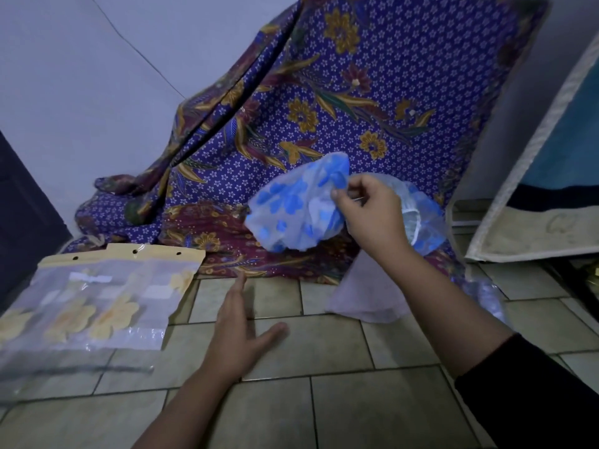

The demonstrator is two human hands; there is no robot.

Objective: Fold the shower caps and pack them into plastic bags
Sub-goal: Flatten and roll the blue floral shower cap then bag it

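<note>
Shower cap (291,205): thin translucent plastic film, printed with blue flower shapes, crumpled and puffed; a gathered elastic rim shows at its right side. Held in the air above the far part of the tiled floor (324,400), in front of the patterned cloth.

Right hand (369,209): raised, fingers pinched shut on the cap's film.

Left hand (241,332): open, fingers spread and extended, holding nothing, low over the tiles near the floor's middle; whether it touches them cannot be told.

Plastic bag (94,303): flat, clear, rectangular, yellow header strip with punched holes; yellow flower-printed contents folded inside. Lies toward the floor's left edge, well apart from the cap.

Batik cloth (356,92): purple, small white stars, gold floral motifs, draped in folds against the wall.

Pale lilac sheet (366,293): soft-looking, flat on tiles beneath the right forearm.

Floor: square, greyish-beige, dark grout lines.
</note>
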